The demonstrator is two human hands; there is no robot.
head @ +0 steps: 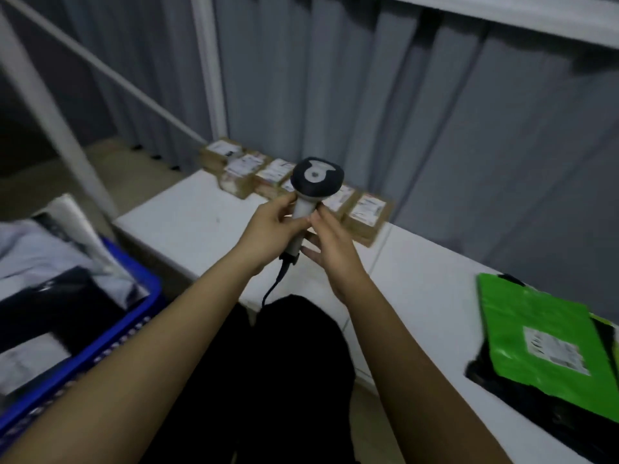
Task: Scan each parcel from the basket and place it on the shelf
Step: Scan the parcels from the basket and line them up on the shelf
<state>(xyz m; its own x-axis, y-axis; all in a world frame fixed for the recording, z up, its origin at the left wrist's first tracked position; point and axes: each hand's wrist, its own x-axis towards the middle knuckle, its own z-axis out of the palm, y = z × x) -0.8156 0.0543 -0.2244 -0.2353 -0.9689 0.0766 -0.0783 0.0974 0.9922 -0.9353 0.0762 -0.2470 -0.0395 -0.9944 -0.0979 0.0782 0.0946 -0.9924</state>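
A handheld barcode scanner (315, 182) with a black head and grey handle stands upright in front of me, its cable hanging down. My left hand (268, 229) grips the handle from the left. My right hand (330, 249) touches the handle from the right with its fingers nearly straight. A blue basket (134, 316) at the lower left holds several grey, white and black bagged parcels (50, 262). On the white shelf (187, 216) a row of small cardboard boxes (366, 212) lines the back. A green bagged parcel (536, 339) lies on the shelf at the right.
A black bag (522, 406) lies under the green parcel. White shelf posts (50, 118) rise at the left, with a corrugated grey wall (402, 112) behind the shelf. My dark-clothed legs (284, 380) fill the space below the hands.
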